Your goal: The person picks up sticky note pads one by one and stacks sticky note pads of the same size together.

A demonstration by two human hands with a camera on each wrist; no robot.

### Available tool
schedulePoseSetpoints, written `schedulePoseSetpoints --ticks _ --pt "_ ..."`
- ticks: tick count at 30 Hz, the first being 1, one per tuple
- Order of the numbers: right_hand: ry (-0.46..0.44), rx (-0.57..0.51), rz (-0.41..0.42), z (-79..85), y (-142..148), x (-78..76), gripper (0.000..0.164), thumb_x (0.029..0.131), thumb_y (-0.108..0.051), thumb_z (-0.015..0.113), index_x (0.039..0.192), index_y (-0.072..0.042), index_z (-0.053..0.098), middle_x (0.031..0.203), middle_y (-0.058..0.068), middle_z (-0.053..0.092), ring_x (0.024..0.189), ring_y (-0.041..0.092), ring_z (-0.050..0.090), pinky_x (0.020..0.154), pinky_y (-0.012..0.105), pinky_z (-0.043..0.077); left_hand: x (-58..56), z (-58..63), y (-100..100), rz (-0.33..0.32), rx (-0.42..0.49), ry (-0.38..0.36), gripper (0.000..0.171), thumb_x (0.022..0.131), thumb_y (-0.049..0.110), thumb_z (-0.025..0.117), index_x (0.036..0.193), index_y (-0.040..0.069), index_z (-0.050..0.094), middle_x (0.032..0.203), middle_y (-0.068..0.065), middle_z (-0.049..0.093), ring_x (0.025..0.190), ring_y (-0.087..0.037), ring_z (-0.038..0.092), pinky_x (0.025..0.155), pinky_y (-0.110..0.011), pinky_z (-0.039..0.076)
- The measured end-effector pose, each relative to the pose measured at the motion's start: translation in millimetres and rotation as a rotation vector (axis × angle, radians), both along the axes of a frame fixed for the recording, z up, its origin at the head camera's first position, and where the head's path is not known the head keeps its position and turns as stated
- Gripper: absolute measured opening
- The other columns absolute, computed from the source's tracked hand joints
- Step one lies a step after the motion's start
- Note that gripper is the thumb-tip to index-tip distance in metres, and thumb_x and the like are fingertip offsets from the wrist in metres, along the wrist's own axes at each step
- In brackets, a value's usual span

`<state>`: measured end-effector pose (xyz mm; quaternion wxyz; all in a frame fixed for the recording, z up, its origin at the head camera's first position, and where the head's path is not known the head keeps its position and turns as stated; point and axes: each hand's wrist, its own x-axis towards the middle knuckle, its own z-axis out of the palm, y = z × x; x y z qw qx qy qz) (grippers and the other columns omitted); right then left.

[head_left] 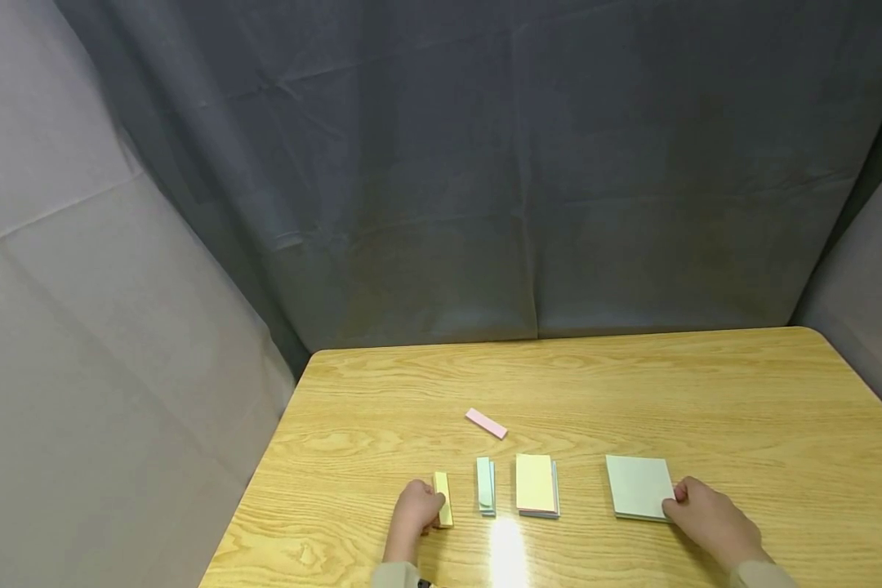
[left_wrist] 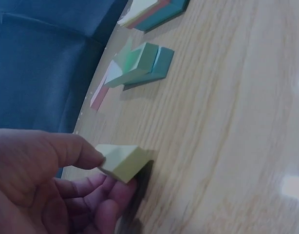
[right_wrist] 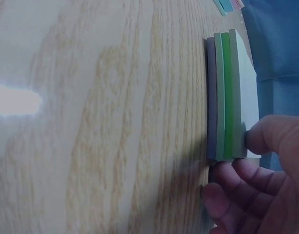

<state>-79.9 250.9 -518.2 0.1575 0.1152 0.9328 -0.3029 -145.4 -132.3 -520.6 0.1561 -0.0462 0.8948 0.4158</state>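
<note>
In the head view, my left hand (head_left: 416, 508) pinches a narrow yellow sticky note pad (head_left: 444, 500) between thumb and fingers. The left wrist view shows that pad (left_wrist: 124, 161) tilted, with a shadow on the wood beside it. On the right, my right hand (head_left: 714, 523) holds the near right corner of a stack of square sticky note pads (head_left: 638, 485). The thumb lies on the pale top pad (right_wrist: 246, 87) in the right wrist view, while curled fingers touch the stack's edge. Bright green, light green and greyish purple layers show beneath; the fingertips are partly hidden.
Between the hands lie a narrow stack of light green and teal pads (head_left: 485, 483) and a rectangular stack topped with yellow (head_left: 534, 483). A narrow pink pad (head_left: 487, 424) lies farther back on the wooden table (head_left: 669, 384). Grey cloth (head_left: 441, 180) hangs behind.
</note>
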Motion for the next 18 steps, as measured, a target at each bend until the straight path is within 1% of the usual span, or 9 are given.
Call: schedulePoseSetpoints --ticks 4,7,10,15,18 --pt "0.008 -0.001 0.000 0.2 -1 0.1 0.026 0.080 -0.025 0.047 0.088 0.001 0.050 0.068 0.002 0.045 0.062 0.019 0.043 0.053 0.032 0.034 -1.7 1.1 -4 0.004 0.063 -0.035 0.026 0.082 0.006 0.050 0.059 0.014 0.042 0.046 0.003 0.043 0.037 -0.004 0.032 0.036 -0.015 0.028" --pt "0.008 0.000 -0.005 0.3 -1 0.6 0.025 0.080 -0.024 0.047 0.087 0.000 0.049 0.067 0.002 0.044 0.060 0.018 0.042 0.052 0.031 0.032 -2.7 3.3 -4 0.012 0.095 -0.034 0.016 0.081 0.005 0.050 0.066 0.010 0.048 0.048 0.003 0.042 0.040 -0.005 0.034 0.038 -0.016 0.028" --pt "0.007 -0.001 -0.007 0.8 -1 1.1 0.023 0.079 -0.023 0.046 0.085 -0.001 0.048 0.066 0.002 0.043 0.060 0.018 0.042 0.052 0.030 0.031 -4.3 5.1 -4 0.019 0.115 -0.032 0.010 0.080 0.005 0.049 0.070 0.007 0.051 0.049 0.003 0.042 0.042 -0.006 0.034 0.039 -0.017 0.029" --pt "0.009 0.003 0.002 1.5 -2 0.8 0.023 0.080 -0.024 0.046 0.085 -0.001 0.048 0.066 0.002 0.043 0.061 0.018 0.042 0.052 0.030 0.031 -9.0 6.1 -3 0.009 0.164 -0.031 0.015 0.080 0.005 0.047 0.066 0.007 0.051 0.048 0.003 0.041 0.039 -0.005 0.029 0.038 -0.018 0.025" --pt "0.004 0.006 0.003 1.7 -2 0.8 0.023 0.080 -0.023 0.046 0.085 -0.001 0.048 0.066 0.002 0.042 0.060 0.018 0.042 0.052 0.030 0.031 -10.0 10.6 -1 -0.013 0.192 -0.029 0.014 0.082 0.004 0.046 0.070 0.004 0.053 0.048 0.002 0.042 0.039 -0.005 0.028 0.039 -0.018 0.026"
